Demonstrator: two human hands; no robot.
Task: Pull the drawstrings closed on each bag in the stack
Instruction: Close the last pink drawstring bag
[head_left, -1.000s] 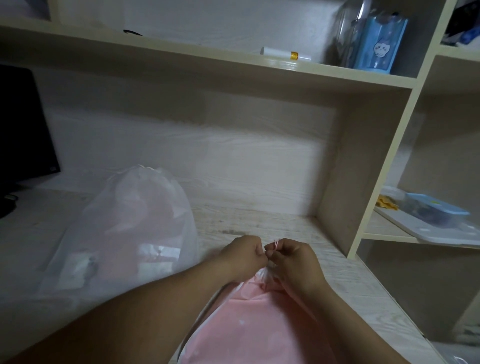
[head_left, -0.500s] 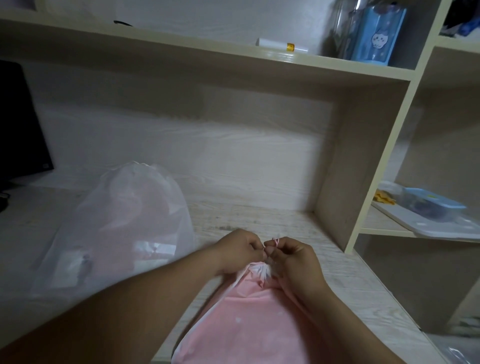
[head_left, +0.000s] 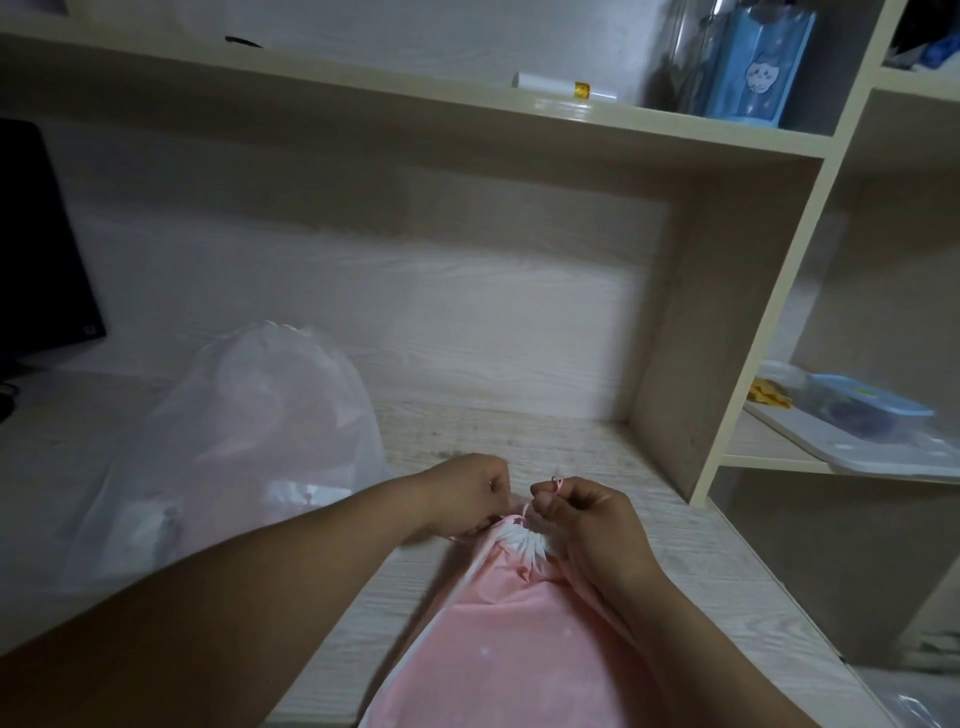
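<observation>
A pink drawstring bag lies on the wooden desk in front of me, its mouth gathered into white pleats. My right hand pinches a thin pink drawstring just above the gathered mouth. My left hand is closed on the cord at the mouth's left side, a short way from the right hand. To the left lies a translucent white drawstring bag with pale contents, its top gathered.
A dark monitor stands at the far left. Above the desk, a shelf holds a white tube and a blue box. A vertical panel bounds the desk on the right; beyond it a side shelf carries a blue-lidded container.
My two hands, touching before, have moved slightly apart along the cord. The bag's mouth has drawn tighter, showing white pleats. The view has shifted a little.
</observation>
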